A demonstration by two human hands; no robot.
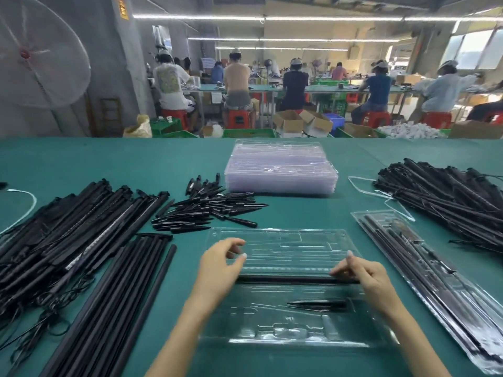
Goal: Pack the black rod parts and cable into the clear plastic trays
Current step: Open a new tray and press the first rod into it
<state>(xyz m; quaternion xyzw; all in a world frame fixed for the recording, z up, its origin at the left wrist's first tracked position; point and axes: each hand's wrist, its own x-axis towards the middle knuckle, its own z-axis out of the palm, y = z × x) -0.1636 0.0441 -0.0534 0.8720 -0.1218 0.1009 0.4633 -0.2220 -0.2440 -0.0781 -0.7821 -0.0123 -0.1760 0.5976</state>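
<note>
Black rods [296,280], clear trays [283,240], teal table [136,159], red stools [238,118]

open tray [283,240] centre — tray stack [281,170] behind, packed tray [424,270] right
</note>
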